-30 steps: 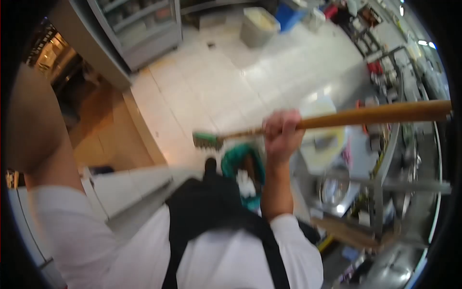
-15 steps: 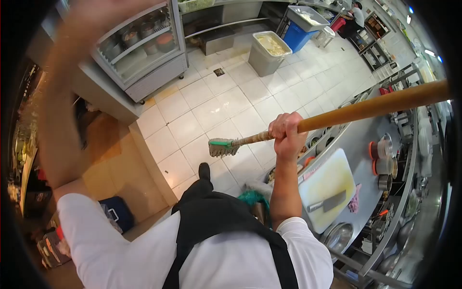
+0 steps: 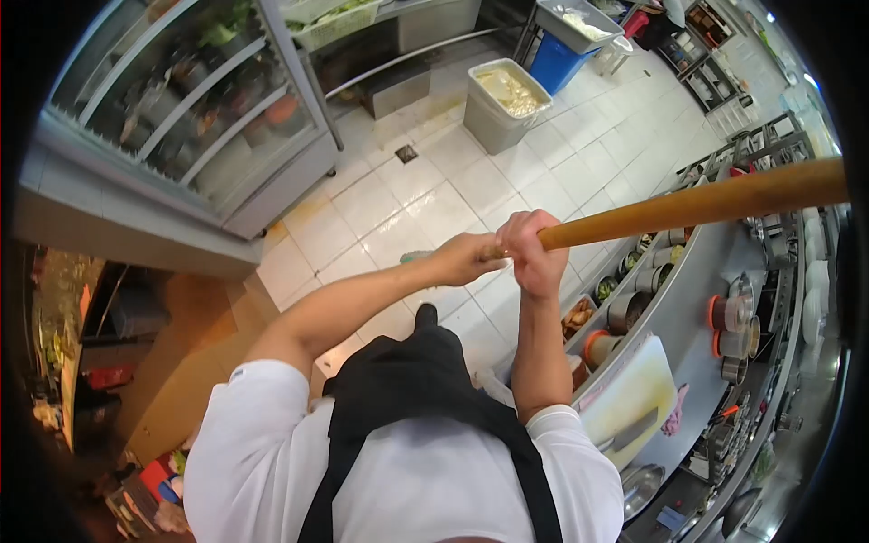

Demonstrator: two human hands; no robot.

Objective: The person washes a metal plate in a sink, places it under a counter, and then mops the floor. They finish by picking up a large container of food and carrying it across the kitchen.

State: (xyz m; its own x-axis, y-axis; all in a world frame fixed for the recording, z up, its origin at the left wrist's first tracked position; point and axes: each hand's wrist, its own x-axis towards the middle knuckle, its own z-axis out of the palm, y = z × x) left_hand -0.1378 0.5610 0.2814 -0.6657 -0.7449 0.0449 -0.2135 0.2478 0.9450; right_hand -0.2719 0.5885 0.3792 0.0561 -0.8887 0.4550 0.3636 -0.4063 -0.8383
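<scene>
A mop's thick wooden handle [image 3: 697,208] slants from the upper right down toward the floor. My right hand [image 3: 534,253] is wrapped around the handle. Just below it, closer to the mop head, my left hand [image 3: 466,260] grips the same shaft, and the two hands nearly touch. Most of the mop head is hidden behind my left hand and forearm; only a bit of its green part [image 3: 416,256] shows over the white floor tiles [image 3: 434,213].
At the left stands a glass-door fridge [image 3: 272,136]. A grey bin [image 3: 493,127] and a blue bin [image 3: 557,65] are ahead. Along my right runs a steel counter [image 3: 679,312] with a cutting board [image 3: 656,371] and cleaver [image 3: 634,428]. A person [image 3: 668,32] is far back.
My left hand has come down from the raised upper left and closed on the mop handle below my right hand. The view has shifted, and the fridge appears larger.
</scene>
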